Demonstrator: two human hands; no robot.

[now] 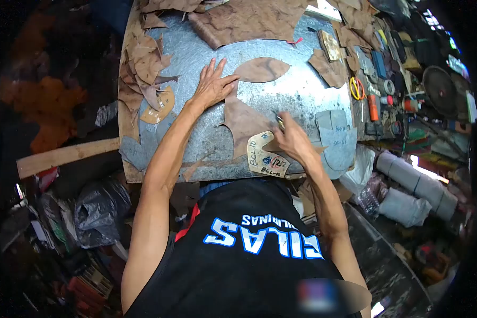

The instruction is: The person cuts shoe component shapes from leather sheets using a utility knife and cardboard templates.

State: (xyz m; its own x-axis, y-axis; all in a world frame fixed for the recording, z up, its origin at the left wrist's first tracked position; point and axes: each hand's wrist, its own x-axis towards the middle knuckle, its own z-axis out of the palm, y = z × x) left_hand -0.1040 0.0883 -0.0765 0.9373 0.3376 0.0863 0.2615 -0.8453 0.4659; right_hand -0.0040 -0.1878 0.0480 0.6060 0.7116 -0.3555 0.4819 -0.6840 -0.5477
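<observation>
My left hand [214, 85] lies flat with its fingers spread on a metal-topped work board [191, 90]. Its thumb side touches the upper end of a brown leather piece [244, 119]. In the closed fingers of my right hand [294, 139] is a slim knife [279, 120], its dark tip pointing up and left; the grip is mostly hidden. Just below that hand a cream pattern template [262, 159] with handwritten marks overlaps the leather's lower part. A leaf-shaped leather cutout [263, 70] sits right of my left fingertips.
Leather scraps [146, 63] pile along the left edge, and a large leather piece [249, 21] lies at the back. Grey templates [334, 138] are at right. Beyond them are yellow-handled scissors [357, 88] and an orange bottle [373, 108]. A wooden plank [69, 157] juts out at left.
</observation>
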